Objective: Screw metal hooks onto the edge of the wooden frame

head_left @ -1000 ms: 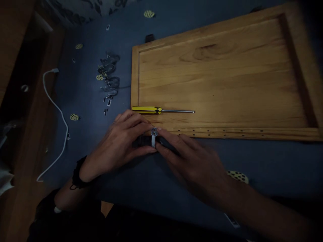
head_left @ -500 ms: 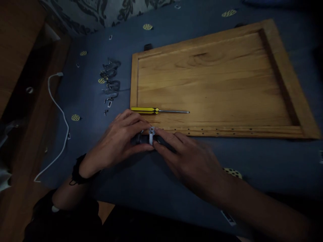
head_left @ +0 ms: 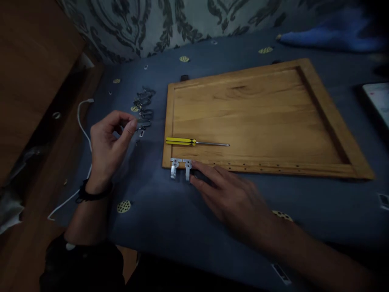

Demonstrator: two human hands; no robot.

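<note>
Screwdriver (head_left: 193, 142) (yellow-handled) lies on board (head_left: 258, 117).

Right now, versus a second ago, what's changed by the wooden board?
The left hand has come off the edge of the brown wooden board and moved leftward and farther out, toward the heap of grey metal pieces; whether it holds anything is unclear. That leaves the left silvery metal bracket fully in view. Unchanged: the right hand at the right silvery metal bracket; the yellow-and-black screwdriver on the board.
</note>
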